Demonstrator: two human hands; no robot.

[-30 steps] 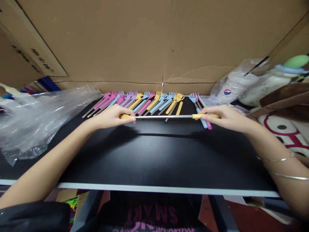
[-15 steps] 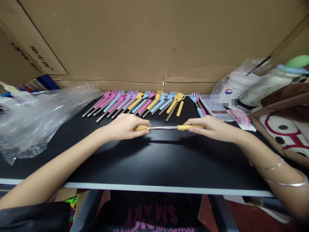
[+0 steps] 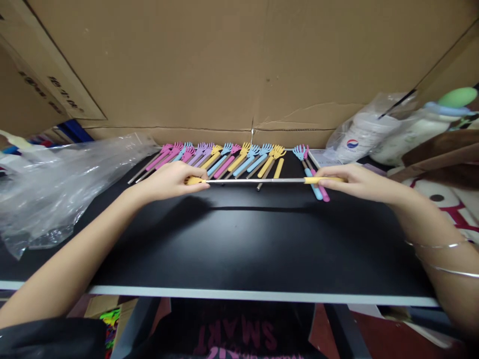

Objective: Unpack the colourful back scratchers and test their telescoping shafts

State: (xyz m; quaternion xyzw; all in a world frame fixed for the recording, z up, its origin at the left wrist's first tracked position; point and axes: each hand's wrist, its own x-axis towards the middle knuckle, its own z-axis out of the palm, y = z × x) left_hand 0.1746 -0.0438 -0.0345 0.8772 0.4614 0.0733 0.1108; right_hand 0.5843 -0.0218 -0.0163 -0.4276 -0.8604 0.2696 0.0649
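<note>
A yellow telescopic back scratcher (image 3: 258,180) stretches level between my hands above the black table, its metal rod drawn out long. My left hand (image 3: 168,180) is closed round the yellow claw end, which is partly hidden by the fingers. The yellow grip at the other end is pinched in my right hand (image 3: 352,180). Behind lies a row of several back scratchers (image 3: 224,158) in pink, blue, purple and yellow. A blue back scratcher (image 3: 308,174) and a pink one (image 3: 324,195) lie side by side, partly behind the right end of the held one.
Crumpled clear plastic bags (image 3: 48,192) cover the table's left side. At the right are a phone (image 3: 322,157), a bagged white cup (image 3: 364,137), a bottle (image 3: 415,132) and a brown bag (image 3: 445,159). A cardboard wall (image 3: 209,65) closes the back.
My hands have moved apart and slightly up, and the rod of the yellow back scratcher is now much longer. The view has shifted slightly.
</note>
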